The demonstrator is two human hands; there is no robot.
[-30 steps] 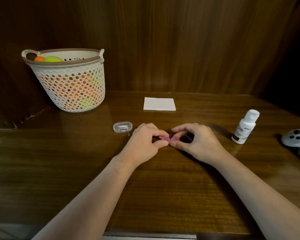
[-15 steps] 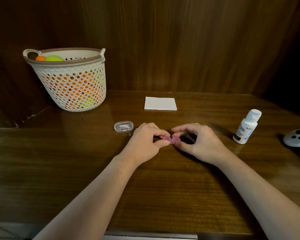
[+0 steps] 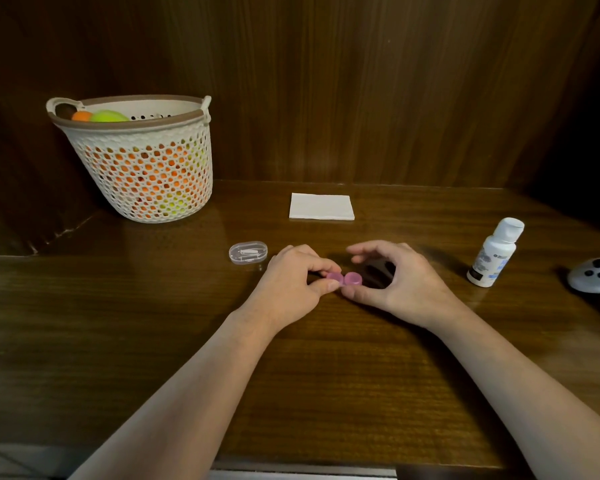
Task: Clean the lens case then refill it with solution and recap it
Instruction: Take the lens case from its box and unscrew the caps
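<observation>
Glossy dark wood bench [image 3: 153, 341]. Your left hand [image 3: 291, 289] pinches the small pink plastic lens case [image 3: 343, 279], two round caps side by side; your right hand [image 3: 399, 282] touches its right end with the thumb, fingers arched above.

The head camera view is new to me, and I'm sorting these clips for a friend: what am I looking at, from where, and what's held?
No machine here: a person's two bare hands, filmed by a camera worn on the head, looking forward and down. The left hand pinches a pink lens case on the wooden table; the right hand touches its other end, fingers arched. Also there: a solution bottle, a white napkin, a clear box, a basket and a grey controller.
</observation>
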